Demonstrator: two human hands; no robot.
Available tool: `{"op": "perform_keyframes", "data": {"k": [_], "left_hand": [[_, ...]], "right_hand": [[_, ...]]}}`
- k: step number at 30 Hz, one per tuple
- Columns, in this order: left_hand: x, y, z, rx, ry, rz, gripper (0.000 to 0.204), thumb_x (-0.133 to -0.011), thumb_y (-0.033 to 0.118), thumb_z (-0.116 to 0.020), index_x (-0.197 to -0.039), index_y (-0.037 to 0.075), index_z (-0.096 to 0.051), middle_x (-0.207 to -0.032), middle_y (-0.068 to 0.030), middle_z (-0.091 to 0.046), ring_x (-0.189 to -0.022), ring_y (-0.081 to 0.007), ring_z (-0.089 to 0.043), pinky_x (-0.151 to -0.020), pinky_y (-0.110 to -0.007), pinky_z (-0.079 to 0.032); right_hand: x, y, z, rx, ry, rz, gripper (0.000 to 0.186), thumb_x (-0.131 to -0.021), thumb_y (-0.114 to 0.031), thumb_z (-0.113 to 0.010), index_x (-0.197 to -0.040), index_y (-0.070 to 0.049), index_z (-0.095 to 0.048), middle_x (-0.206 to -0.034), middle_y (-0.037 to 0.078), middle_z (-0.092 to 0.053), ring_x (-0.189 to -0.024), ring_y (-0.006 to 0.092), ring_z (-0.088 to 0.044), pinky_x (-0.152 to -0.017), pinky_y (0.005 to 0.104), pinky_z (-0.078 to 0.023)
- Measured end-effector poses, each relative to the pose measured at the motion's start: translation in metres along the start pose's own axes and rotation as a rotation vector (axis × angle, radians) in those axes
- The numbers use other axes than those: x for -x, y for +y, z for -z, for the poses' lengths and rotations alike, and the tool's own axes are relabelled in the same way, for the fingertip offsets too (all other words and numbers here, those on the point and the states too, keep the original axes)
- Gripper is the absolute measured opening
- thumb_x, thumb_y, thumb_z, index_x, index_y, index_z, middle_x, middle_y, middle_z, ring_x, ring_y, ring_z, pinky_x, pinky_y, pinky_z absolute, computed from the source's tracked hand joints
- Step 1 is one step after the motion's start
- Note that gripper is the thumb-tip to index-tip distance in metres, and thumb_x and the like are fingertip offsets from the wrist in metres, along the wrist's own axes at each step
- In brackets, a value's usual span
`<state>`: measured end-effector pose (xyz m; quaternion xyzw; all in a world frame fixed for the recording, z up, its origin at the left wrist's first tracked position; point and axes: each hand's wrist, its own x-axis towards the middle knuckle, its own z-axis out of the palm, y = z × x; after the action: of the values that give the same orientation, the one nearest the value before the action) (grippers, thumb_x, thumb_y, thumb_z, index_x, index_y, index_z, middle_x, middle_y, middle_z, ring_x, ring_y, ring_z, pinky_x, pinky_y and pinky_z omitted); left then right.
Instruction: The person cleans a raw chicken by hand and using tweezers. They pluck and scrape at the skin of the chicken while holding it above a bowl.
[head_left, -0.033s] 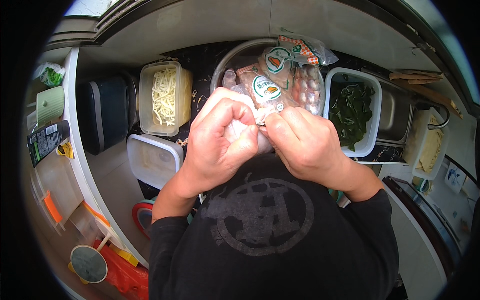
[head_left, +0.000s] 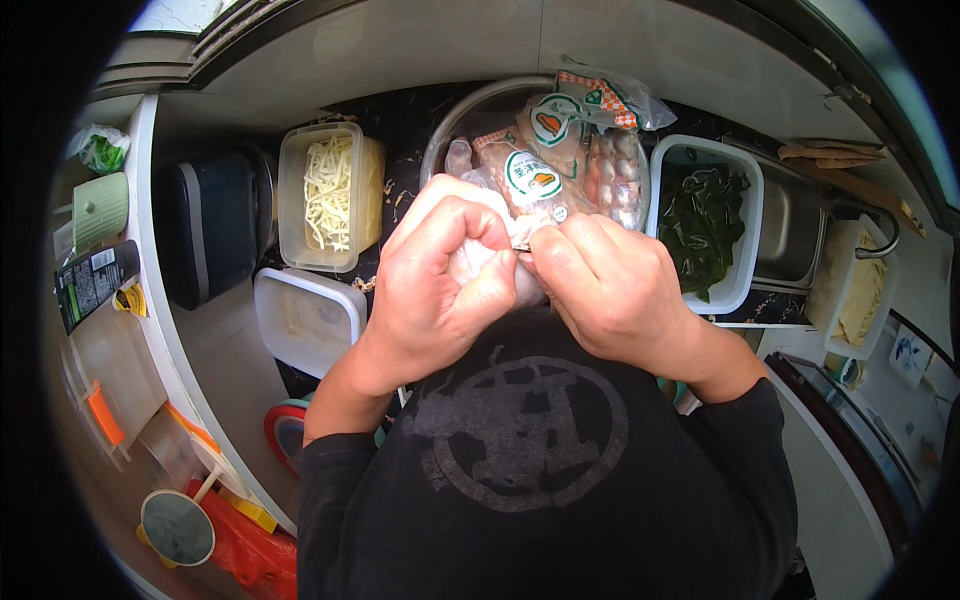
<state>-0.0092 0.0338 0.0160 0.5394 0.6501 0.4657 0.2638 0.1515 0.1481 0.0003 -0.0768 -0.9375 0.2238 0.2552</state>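
Observation:
My left hand (head_left: 437,275) curls around a pale whitish bundle (head_left: 467,258) that looks like a crumpled plastic bag; what is inside cannot be made out. With thumb and fingers pinched, my right hand (head_left: 610,285) grips the bundle's edge, close against my left thumb. A small dark sliver shows between the two hands. Just beyond them, a large metal bowl (head_left: 437,140) holds several clear printed packages of pinkish meat, among them a front package (head_left: 533,177) nearly touching my fingers. My palms hide the lower part of the bundle.
A plastic tub of pale shreds (head_left: 330,195) and an empty-looking white tub (head_left: 308,318) stand left. To the right are a white tub of dark green leaves (head_left: 703,220), a steel sink (head_left: 790,235) and a tub of yellowish sheets (head_left: 857,290). Shelving (head_left: 160,250) borders the left.

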Motion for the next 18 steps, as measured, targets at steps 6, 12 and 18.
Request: {"op": "perform_keyframes", "data": {"k": [6,12,18], "left_hand": [[0.0001,-0.0002,-0.0001,-0.007,-0.003,-0.006,0.014,-0.075,-0.002,-0.067,-0.085,0.000,-0.057,-0.089,-0.0116,-0.056,-0.081,-0.0234,-0.057,-0.075,-0.031,-0.047],[0.0039,0.0006,-0.0020,0.018,-0.013,0.052,0.009,-0.079,0.005,-0.064,-0.084,0.001,-0.056,-0.092,-0.0095,-0.053,-0.085,-0.0191,-0.051,-0.078,-0.029,-0.043],[0.0054,-0.0002,-0.0031,0.025,-0.012,0.054,0.009,-0.079,0.004,-0.063,-0.084,0.001,-0.056,-0.092,-0.0092,-0.053,-0.085,-0.0187,-0.051,-0.078,-0.029,-0.042]], "right_hand": [[-0.0002,0.0003,0.0013,-0.017,-0.024,0.003,0.016,-0.074,-0.010,-0.063,-0.088,-0.003,-0.059,-0.078,0.006,-0.056,-0.063,0.0191,-0.058,-0.053,0.0292,-0.049],[0.0004,-0.0013,0.0035,-0.044,-0.033,-0.002,0.014,-0.074,-0.010,-0.063,-0.085,-0.004,-0.057,-0.075,0.006,-0.054,-0.065,0.0201,-0.058,-0.055,0.0306,-0.049],[0.0013,-0.0009,0.0018,-0.144,0.018,0.003,0.024,-0.069,-0.001,-0.067,-0.091,0.000,-0.059,-0.068,0.009,-0.047,-0.056,0.0247,-0.052,-0.048,0.0356,-0.042]]}}
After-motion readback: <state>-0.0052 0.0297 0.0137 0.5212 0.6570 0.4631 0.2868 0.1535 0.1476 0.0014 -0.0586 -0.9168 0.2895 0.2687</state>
